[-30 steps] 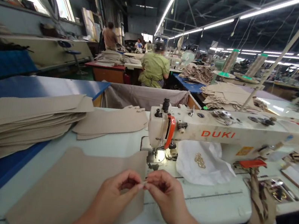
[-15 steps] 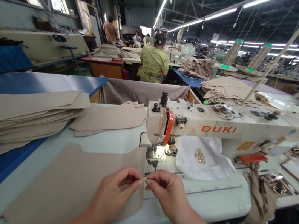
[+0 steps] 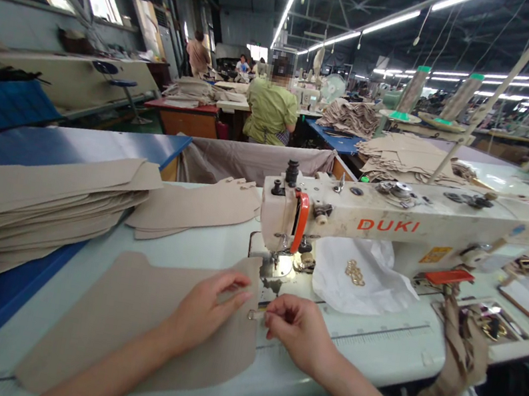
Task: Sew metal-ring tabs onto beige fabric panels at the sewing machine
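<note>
The right hand (image 3: 300, 332) pinched a small pale tab (image 3: 258, 315), while the left hand (image 3: 205, 310), thumb and fingers parted, was over a beige fabric panel (image 3: 133, 318) on the worktop (image 3: 282, 380). Beyond stood a white sewing machine (image 3: 334, 223), with gold rings (image 3: 354, 273) on a white sheet (image 3: 374, 301) beneath its arm. Stacked beige pieces (image 3: 41, 201) lay left.

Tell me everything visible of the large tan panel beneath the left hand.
The tan panel is a matte, cloth-like sheet with a slanting left edge, a pointed far right tip and a rounded near right corner. It lies flat on the pale table, its tip near the sewing machine. The left hand and forearm hide part; whether they touch it is unclear.
</note>
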The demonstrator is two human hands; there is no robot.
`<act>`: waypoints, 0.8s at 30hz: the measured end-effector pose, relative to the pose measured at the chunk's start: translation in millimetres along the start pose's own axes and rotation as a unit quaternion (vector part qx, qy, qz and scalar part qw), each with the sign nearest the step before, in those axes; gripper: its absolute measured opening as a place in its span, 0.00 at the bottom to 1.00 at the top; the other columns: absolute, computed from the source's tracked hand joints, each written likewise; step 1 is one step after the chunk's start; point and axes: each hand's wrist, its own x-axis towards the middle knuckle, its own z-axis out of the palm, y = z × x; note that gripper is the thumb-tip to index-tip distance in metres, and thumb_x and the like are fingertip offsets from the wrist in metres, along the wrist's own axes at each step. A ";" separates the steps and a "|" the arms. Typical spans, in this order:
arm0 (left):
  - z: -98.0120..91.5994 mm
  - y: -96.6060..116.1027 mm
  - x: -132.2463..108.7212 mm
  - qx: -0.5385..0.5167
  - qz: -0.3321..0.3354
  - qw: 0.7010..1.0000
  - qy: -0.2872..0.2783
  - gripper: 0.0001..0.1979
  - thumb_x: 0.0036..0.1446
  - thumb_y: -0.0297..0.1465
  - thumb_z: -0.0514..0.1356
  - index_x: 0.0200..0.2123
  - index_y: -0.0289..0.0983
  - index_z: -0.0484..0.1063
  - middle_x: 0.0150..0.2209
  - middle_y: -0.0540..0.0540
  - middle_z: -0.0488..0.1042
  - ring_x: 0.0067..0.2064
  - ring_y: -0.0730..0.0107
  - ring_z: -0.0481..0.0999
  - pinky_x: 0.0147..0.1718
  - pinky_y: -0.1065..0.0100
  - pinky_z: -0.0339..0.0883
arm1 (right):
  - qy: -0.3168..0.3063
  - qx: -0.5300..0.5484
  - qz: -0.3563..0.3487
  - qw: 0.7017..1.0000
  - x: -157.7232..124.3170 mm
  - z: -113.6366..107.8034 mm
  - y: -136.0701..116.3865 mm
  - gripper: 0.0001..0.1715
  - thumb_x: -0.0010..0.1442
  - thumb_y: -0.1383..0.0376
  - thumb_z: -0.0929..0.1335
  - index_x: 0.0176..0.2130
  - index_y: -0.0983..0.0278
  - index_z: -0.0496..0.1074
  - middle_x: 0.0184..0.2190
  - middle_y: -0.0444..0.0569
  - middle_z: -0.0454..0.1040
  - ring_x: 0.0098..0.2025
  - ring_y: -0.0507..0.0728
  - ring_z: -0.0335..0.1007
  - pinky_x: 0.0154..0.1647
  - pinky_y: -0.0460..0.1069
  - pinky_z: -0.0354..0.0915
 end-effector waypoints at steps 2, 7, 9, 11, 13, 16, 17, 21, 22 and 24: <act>0.1 -17.5 10.4 0.101 0.065 0.993 0.024 0.17 0.57 0.38 0.55 0.47 0.35 0.70 0.49 0.39 0.73 0.52 0.56 0.71 0.53 0.53 0.64 | 0.004 0.011 0.019 1.000 3.3 -3.9 0.5 0.05 0.49 0.72 0.65 0.25 0.65 0.70 0.17 0.39 0.69 0.19 0.47 0.63 0.23 0.42 0.59; 18.2 -36.4 9.5 0.198 0.118 0.973 0.009 0.20 0.62 0.35 0.50 0.54 0.32 0.64 0.56 0.36 0.67 0.58 0.56 0.65 0.57 0.52 0.60 | 0.027 -0.014 0.082 0.996 20.8 -10.7 -3.8 0.07 0.49 0.75 0.65 0.24 0.66 0.69 0.16 0.38 0.68 0.18 0.47 0.64 0.22 0.41 0.61; 24.7 -32.8 1.6 0.204 0.114 0.972 0.021 0.21 0.62 0.35 0.50 0.56 0.33 0.61 0.56 0.36 0.66 0.58 0.56 0.65 0.57 0.52 0.60 | 0.022 -0.019 0.099 0.995 32.1 -8.7 -6.0 0.08 0.48 0.76 0.65 0.23 0.65 0.69 0.15 0.37 0.68 0.18 0.47 0.65 0.22 0.41 0.62; 28.3 -28.2 -5.9 0.204 0.105 0.973 0.032 0.22 0.62 0.35 0.50 0.57 0.34 0.60 0.56 0.36 0.66 0.58 0.56 0.65 0.57 0.52 0.61 | 0.013 -0.027 0.118 0.993 43.8 -4.3 -7.6 0.10 0.48 0.77 0.65 0.21 0.65 0.68 0.13 0.38 0.67 0.17 0.48 0.66 0.21 0.41 0.63; 29.3 -25.4 -11.1 0.201 0.095 0.974 0.036 0.22 0.62 0.36 0.50 0.57 0.34 0.60 0.56 0.37 0.67 0.58 0.56 0.66 0.56 0.52 0.62 | 0.003 -0.039 0.134 0.990 53.9 0.4 -8.6 0.11 0.47 0.77 0.66 0.19 0.65 0.68 0.12 0.38 0.67 0.16 0.48 0.66 0.20 0.41 0.63; 28.4 -24.7 -14.5 0.190 0.091 0.977 0.033 0.22 0.61 0.35 0.50 0.57 0.34 0.60 0.56 0.36 0.67 0.57 0.55 0.66 0.56 0.51 0.62 | -0.011 -0.060 0.147 0.987 63.7 4.8 -8.9 0.13 0.48 0.76 0.66 0.17 0.65 0.68 0.12 0.38 0.68 0.15 0.49 0.66 0.19 0.42 0.63; 27.9 -24.9 -14.6 0.185 0.092 0.978 0.034 0.21 0.61 0.35 0.50 0.56 0.34 0.60 0.55 0.36 0.67 0.57 0.55 0.66 0.55 0.51 0.63 | -0.015 -0.065 0.149 0.986 65.7 5.4 -8.8 0.13 0.48 0.76 0.66 0.16 0.65 0.67 0.11 0.39 0.68 0.15 0.49 0.66 0.19 0.42 0.63; 25.3 -24.1 -8.6 0.172 0.099 0.979 0.055 0.18 0.61 0.36 0.50 0.51 0.35 0.65 0.51 0.38 0.71 0.53 0.57 0.70 0.52 0.53 0.66 | -0.032 -0.078 0.165 0.983 70.9 5.2 -9.7 0.15 0.48 0.76 0.65 0.15 0.65 0.66 0.12 0.39 0.68 0.14 0.48 0.66 0.17 0.41 0.62; 24.5 -23.2 -5.5 0.171 0.104 0.978 0.061 0.16 0.61 0.36 0.50 0.49 0.35 0.67 0.48 0.38 0.72 0.51 0.57 0.71 0.50 0.54 0.67 | -0.037 -0.080 0.169 0.982 71.8 4.9 -10.6 0.16 0.48 0.76 0.65 0.14 0.65 0.66 0.12 0.39 0.68 0.13 0.48 0.65 0.16 0.41 0.62; 23.0 -20.4 1.6 0.174 0.119 0.975 0.069 0.13 0.61 0.35 0.50 0.43 0.36 0.70 0.43 0.40 0.74 0.46 0.59 0.73 0.48 0.56 0.69 | -0.046 -0.085 0.177 0.979 73.3 4.1 -13.2 0.16 0.49 0.76 0.65 0.14 0.65 0.65 0.11 0.39 0.67 0.13 0.47 0.65 0.15 0.40 0.61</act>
